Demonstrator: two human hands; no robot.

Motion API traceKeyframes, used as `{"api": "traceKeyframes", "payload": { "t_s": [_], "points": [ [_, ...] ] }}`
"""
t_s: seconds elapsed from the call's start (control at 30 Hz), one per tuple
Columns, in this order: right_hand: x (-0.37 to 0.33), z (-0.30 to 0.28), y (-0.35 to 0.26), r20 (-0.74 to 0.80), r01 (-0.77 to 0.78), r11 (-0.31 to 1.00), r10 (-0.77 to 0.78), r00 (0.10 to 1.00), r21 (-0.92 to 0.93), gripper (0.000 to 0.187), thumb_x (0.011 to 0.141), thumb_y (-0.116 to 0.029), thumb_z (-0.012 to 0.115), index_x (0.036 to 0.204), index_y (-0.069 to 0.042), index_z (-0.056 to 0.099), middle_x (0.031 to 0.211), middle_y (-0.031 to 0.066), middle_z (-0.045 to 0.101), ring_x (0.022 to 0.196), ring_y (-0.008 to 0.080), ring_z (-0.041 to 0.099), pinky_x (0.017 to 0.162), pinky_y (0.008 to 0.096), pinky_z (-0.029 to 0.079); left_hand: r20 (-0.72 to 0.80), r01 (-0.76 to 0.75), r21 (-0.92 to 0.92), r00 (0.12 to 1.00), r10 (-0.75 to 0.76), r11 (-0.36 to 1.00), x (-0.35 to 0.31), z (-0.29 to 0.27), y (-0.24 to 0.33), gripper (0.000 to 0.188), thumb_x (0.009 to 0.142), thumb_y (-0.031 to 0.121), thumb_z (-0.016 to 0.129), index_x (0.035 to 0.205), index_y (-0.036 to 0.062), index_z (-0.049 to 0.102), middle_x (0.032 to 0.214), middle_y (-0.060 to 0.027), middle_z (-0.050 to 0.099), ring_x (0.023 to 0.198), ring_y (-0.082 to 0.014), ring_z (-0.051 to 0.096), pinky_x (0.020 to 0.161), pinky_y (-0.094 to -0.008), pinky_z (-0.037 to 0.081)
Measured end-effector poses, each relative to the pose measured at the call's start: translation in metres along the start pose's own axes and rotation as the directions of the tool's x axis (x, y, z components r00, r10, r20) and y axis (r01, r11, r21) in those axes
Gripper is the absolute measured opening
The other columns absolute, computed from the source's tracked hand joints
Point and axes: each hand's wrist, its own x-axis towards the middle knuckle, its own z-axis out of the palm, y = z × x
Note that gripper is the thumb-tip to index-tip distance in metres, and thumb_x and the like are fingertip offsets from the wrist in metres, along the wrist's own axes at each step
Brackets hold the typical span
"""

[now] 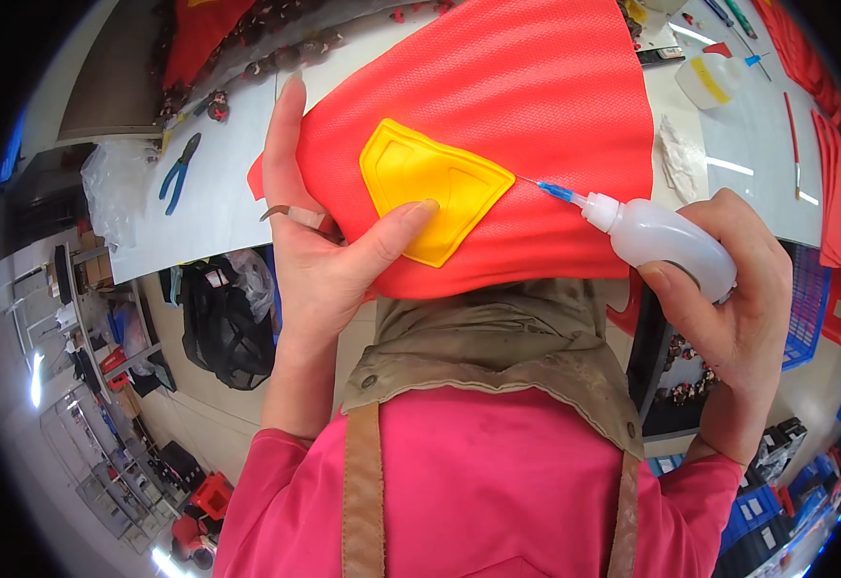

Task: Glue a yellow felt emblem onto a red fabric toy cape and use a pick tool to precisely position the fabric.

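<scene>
A large red textured fabric piece (526, 96) spreads over the table edge in front of me. On it lies a yellow shield-shaped patch (420, 178) with a stitched border. My left hand (329, 231) holds the fabric at its left side, thumb pressing on the patch, the other fingers mostly beneath; one finger stretches upward. My right hand (728, 289) is wrapped round a white squeeze bottle (675, 246) with a blue-based needle tip. The needle points left and its end meets the patch's right corner.
Blue-handled pliers (180, 175) and a clear plastic bag (112, 193) lie on the white table (199, 226) at left. At right are another squeeze bottle (711, 81), a crumpled tissue (677, 159), a thin brush (794, 144) and more red fabric pieces (836, 193). A black bag (228, 323) hangs below.
</scene>
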Motion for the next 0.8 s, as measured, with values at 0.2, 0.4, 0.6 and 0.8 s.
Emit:
{"api": "traceKeyframes", "payload": {
  "t_s": [0.2, 0.4, 0.6, 0.8],
  "points": [
    [0.0012, -0.0013, 0.0008, 0.010, 0.014, 1.000, -0.014, 1.000, -0.005, 0.029, 0.072, -0.018, 0.076, 0.091, 0.000, 0.062, 0.076, 0.0073, 0.055, 0.066, 0.0176, 0.054, 0.059, 0.0274, 0.039, -0.010, -0.005, 0.023, 1.000, 0.005, 1.000, 0.0003, -0.0001, 0.0006, 0.100, 0.071, -0.006, 0.075, 0.149, 0.0072, 0.015, 0.133, -0.0150, 0.046, 0.118, -0.0229, 0.054, 0.099, -0.0359, 0.048],
    [0.0016, -0.0012, 0.0021, 0.005, 0.038, 0.999, -0.038, 0.999, -0.011, 0.029, 0.072, -0.018, 0.077, 0.091, 0.000, 0.063, 0.075, 0.0076, 0.055, 0.066, 0.0185, 0.054, 0.059, 0.0281, 0.040, 0.002, -0.011, 0.013, 1.000, 0.011, 1.000, 0.0005, -0.0007, 0.0017, 0.100, 0.071, -0.006, 0.076, 0.149, 0.0071, 0.015, 0.133, -0.0152, 0.045, 0.117, -0.0231, 0.054, 0.099, -0.0361, 0.048],
    [0.0001, -0.0012, 0.0026, -0.004, 0.039, 0.999, -0.039, 0.999, -0.020, 0.030, 0.073, -0.019, 0.077, 0.091, 0.000, 0.063, 0.074, 0.0077, 0.055, 0.065, 0.0189, 0.054, 0.058, 0.0285, 0.039, -0.004, -0.009, -0.004, 1.000, 0.009, 1.000, 0.0003, 0.0009, 0.0013, 0.099, 0.071, -0.006, 0.075, 0.149, 0.0073, 0.015, 0.131, -0.0156, 0.047, 0.116, -0.0232, 0.055, 0.099, -0.0361, 0.048],
    [0.0000, -0.0006, 0.0025, -0.012, 0.045, 0.999, -0.045, 0.999, -0.025, 0.030, 0.073, -0.021, 0.077, 0.090, 0.000, 0.062, 0.074, 0.0077, 0.054, 0.065, 0.0194, 0.053, 0.057, 0.0289, 0.038, 0.005, -0.010, -0.031, 1.000, 0.011, 0.999, 0.0006, 0.0019, 0.0026, 0.099, 0.072, -0.007, 0.075, 0.149, 0.0076, 0.014, 0.131, -0.0157, 0.048, 0.116, -0.0232, 0.055, 0.099, -0.0364, 0.048]
  ]
}}
